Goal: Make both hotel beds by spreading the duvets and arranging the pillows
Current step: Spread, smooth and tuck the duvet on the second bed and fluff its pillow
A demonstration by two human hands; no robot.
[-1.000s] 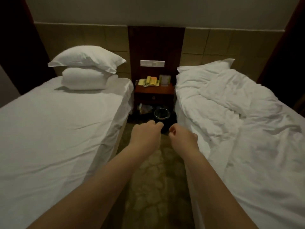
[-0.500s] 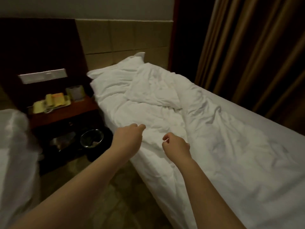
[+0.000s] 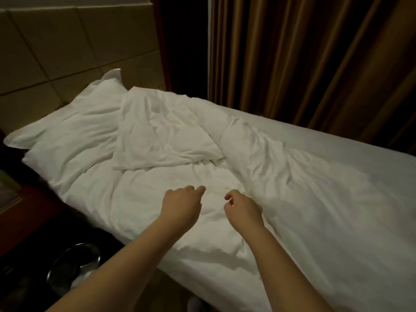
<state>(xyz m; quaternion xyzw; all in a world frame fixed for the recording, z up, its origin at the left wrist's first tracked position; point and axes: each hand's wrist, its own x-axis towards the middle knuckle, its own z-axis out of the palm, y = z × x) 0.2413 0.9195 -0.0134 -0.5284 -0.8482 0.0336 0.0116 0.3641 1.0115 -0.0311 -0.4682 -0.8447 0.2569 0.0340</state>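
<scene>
Left fingers (image 3: 200, 189): curled in, thumb forward, holding nothing. Right fingers (image 3: 229, 195): curled, thumb and forefinger close together, nothing between them. Left hand (image 3: 182, 206) and right hand (image 3: 244, 209) are side by side but apart, over the near-left part of the duvet (image 3: 292, 181); whether they touch the cloth cannot be told.

Duvet: white, rumpled, lying along the bed (image 3: 364, 147), with its top corner folded back into a flap (image 3: 162, 131) far of the hands. Pillow (image 3: 74, 127): white, flat at the head of the bed, far left, partly under the duvet's edge.

Padded wall panels (image 3: 56, 52) stand behind the pillow. Brown curtain (image 3: 315, 52) hangs along the far side of the bed. Nightstand (image 3: 15, 212) is at the left edge; an item on it is too blurred to read. Metal-rimmed bin (image 3: 72, 264) stands on the floor, near left.
</scene>
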